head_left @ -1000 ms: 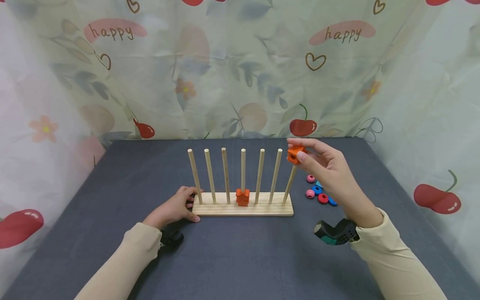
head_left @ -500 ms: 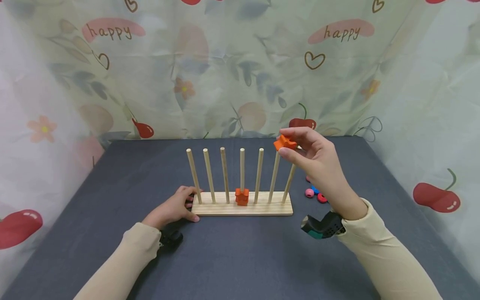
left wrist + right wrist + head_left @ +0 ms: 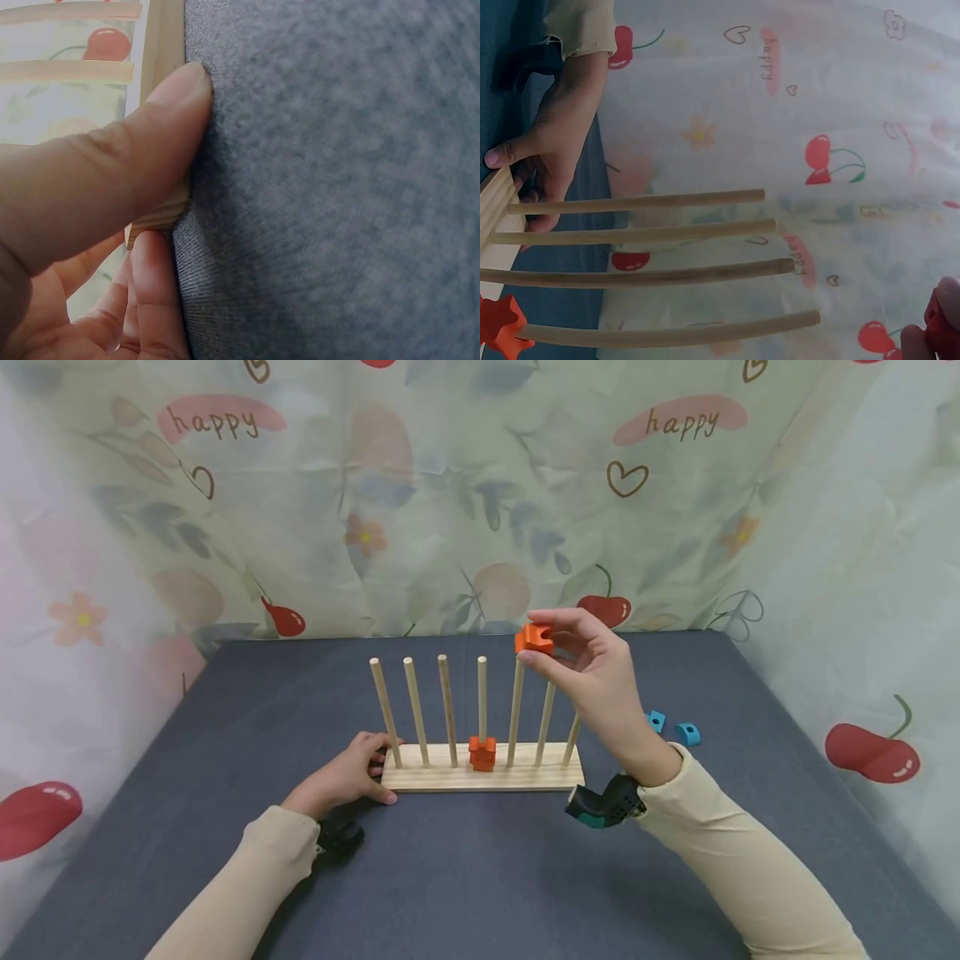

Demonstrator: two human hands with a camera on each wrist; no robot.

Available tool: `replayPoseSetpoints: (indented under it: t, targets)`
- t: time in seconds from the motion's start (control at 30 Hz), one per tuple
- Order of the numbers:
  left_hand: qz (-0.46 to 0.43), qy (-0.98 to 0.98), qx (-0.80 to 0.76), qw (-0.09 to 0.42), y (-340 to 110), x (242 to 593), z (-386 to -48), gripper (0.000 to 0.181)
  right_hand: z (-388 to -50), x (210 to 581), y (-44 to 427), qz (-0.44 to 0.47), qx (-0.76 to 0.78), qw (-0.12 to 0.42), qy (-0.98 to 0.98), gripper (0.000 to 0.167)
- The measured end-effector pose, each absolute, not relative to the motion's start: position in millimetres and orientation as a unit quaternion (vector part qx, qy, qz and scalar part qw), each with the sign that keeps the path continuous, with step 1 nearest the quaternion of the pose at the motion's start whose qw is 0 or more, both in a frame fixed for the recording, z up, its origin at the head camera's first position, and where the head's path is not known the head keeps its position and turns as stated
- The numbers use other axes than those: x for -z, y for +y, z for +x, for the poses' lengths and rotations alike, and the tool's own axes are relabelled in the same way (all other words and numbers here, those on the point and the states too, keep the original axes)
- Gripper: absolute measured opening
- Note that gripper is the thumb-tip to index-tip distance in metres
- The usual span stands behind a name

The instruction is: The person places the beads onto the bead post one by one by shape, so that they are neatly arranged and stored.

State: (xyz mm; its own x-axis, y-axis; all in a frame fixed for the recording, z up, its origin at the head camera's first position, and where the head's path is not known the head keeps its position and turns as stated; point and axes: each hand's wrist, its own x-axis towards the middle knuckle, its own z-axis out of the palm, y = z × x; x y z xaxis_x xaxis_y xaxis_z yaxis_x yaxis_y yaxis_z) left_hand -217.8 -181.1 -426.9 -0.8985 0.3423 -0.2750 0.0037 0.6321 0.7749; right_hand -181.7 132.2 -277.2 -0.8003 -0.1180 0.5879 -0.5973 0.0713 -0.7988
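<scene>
A wooden base [image 3: 435, 780] with several upright pegs stands mid-table. My left hand [image 3: 347, 779] grips its left end, thumb along the front edge; the left wrist view shows the thumb [image 3: 112, 169] and curled fingers around the corner. One orange star-like block [image 3: 482, 754] sits at the foot of the middle peg, also seen in the right wrist view as a red-orange block [image 3: 502, 326]. My right hand [image 3: 600, 685] pinches a second orange block [image 3: 534, 639] between thumb and fingers, at the top of the peg just right of the middle one. Whether the peg enters its hole I cannot tell.
Two light blue pieces [image 3: 687, 734] lie on the dark table [image 3: 465, 877] to the right, behind my right wrist. A patterned curtain [image 3: 450, 510] rises behind the table and along both sides. Each wrist wears a black device [image 3: 609, 802].
My right hand has moved left with its orange block, from above the rightmost peg to the peg right of the middle. The left hand keeps its grip on the base.
</scene>
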Motion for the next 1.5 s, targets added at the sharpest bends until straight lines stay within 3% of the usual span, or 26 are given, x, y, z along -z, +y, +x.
replayPoseSetpoints:
  t: [0.27, 0.5, 0.73, 1.5]
  targets:
    - [0.092, 0.885, -0.411, 0.199, -182, 429, -218, 0.084, -193, 280, 115, 0.288, -0.614, 0.194, -0.709, 0.040]
    - [0.096, 0.886, -0.408, 0.198, -182, 429, -219, 0.084, -202, 293, 102, 0.346, -0.541, 0.259, -0.721, 0.048]
    - [0.094, 0.884, -0.410, 0.202, -181, 429, -218, 0.084, -206, 311, 94, 0.347, -0.501, 0.305, -0.732, 0.051]
    - [0.096, 0.885, -0.411, 0.199, -183, 431, -221, 0.085, -210, 343, 80, 0.257, -0.653, 0.218, -0.678, 0.052]
